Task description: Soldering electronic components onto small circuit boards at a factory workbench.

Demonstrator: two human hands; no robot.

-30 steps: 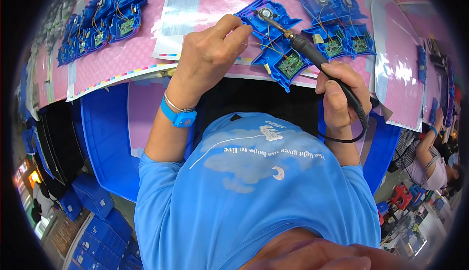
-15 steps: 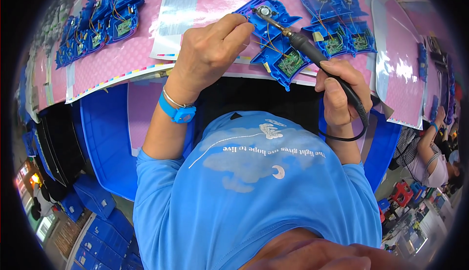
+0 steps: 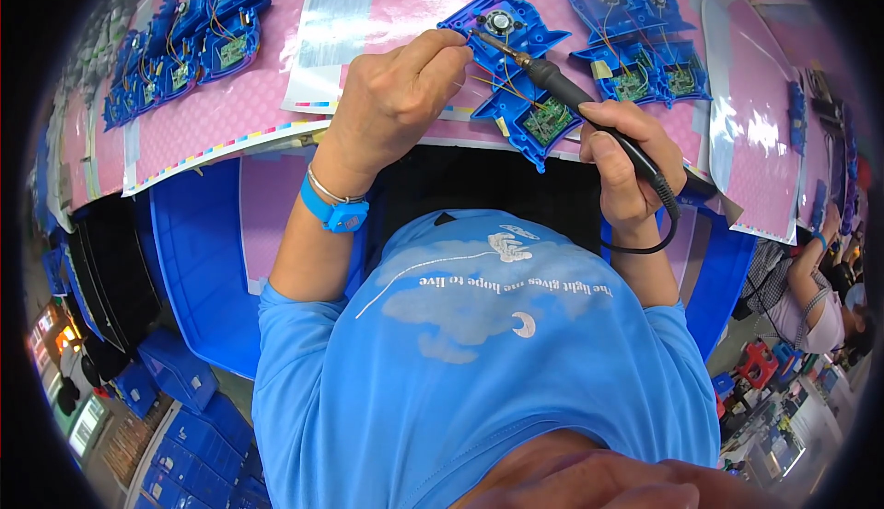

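My right hand is wrapped round the black handle of a soldering iron, whose cord loops down past the wrist. The iron's metal tip points up and left, close to the fingertips of my left hand. Those fingers are pinched together; what they hold is too small to make out. Beneath the tip lies an opened blue plastic housing with a round silver speaker in its upper half. In its lower half sits a green circuit board, with thin yellow and red wires around it.
More opened blue housings with boards and wires lie to the right, and a row of them stands at the left. The pink table carries taped white sheets. Blue bins are below its edge; another person's arm shows at far right.
The soldering iron has shifted left, its tip moving from the speaker to beside my left fingertips. My right hand moved left with it. The left hand stays nearly still.
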